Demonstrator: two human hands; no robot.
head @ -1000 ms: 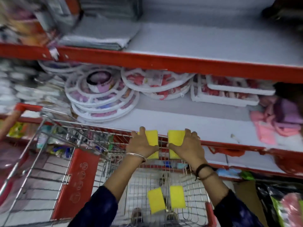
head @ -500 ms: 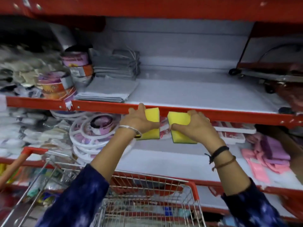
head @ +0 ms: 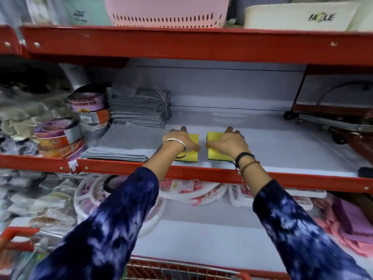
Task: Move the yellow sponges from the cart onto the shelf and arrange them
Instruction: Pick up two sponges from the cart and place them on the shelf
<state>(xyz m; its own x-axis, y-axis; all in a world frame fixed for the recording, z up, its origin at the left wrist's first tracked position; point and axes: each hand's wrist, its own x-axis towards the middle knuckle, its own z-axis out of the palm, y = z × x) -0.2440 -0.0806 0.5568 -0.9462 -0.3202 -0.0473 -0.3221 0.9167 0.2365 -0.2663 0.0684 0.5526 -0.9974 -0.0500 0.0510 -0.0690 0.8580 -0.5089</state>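
Two yellow sponges with dark undersides lie flat side by side on the white shelf, close to its red front edge. My left hand rests on top of the left sponge, fingers wrapped over it. My right hand presses on the right sponge in the same way. A narrow gap separates the two sponges. The cart shows only as a strip of red rim and wire at the bottom; its inside is out of view.
Stacked grey cloths lie just left of the left sponge, with round tins beyond. A folded trolley sits at the shelf's right. A pink basket stands on the shelf above. White round trays fill the shelf below.
Both hands rose from the cart's front rim with a sponge each, passed the shelf's red edge, and now hold the sponges flat on the shelf surface.
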